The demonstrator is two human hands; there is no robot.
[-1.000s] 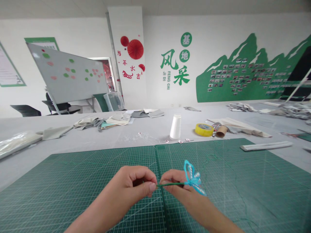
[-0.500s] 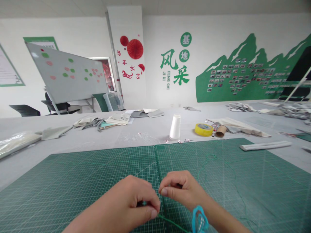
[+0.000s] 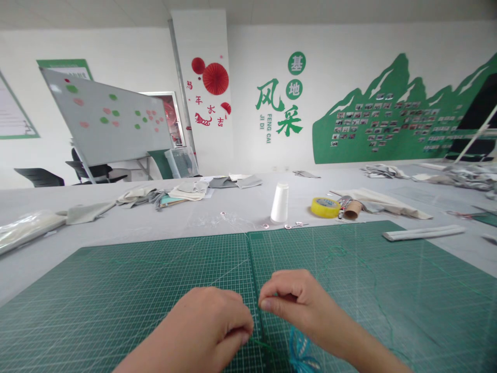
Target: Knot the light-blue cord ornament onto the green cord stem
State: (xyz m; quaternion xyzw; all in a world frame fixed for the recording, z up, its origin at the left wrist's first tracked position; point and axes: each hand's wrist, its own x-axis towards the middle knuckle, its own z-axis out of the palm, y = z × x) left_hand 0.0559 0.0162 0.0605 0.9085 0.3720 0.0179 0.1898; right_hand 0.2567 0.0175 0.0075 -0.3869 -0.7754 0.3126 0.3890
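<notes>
My left hand (image 3: 212, 326) is closed in a pinch on a green cord (image 3: 261, 343), which runs out from the fingertips to the right over the cutting mat. My right hand (image 3: 289, 298) is just to the right and a little farther off, thumb and forefinger pressed together; whatever lies between them is too small to make out. Below the right wrist shows a bright blue looped piece (image 3: 301, 349) with a pale beaded or stitched pattern, partly hidden by that hand. The fingertips of both hands are close but apart. Green cutting mats (image 3: 128, 295) lie beneath.
More thin green cord (image 3: 375, 280) trails over the right mat. Past the mats stand a white thread cone (image 3: 280, 203), a yellow tape roll (image 3: 325, 207) and a cardboard tube (image 3: 352, 209). A rolled pale strip (image 3: 423, 233) lies at right, with fabric pieces (image 3: 190, 189) farther back.
My right hand has shifted slightly right and away from me, while my left has turned a little. The blue piece has swung left, partly under the right wrist.
</notes>
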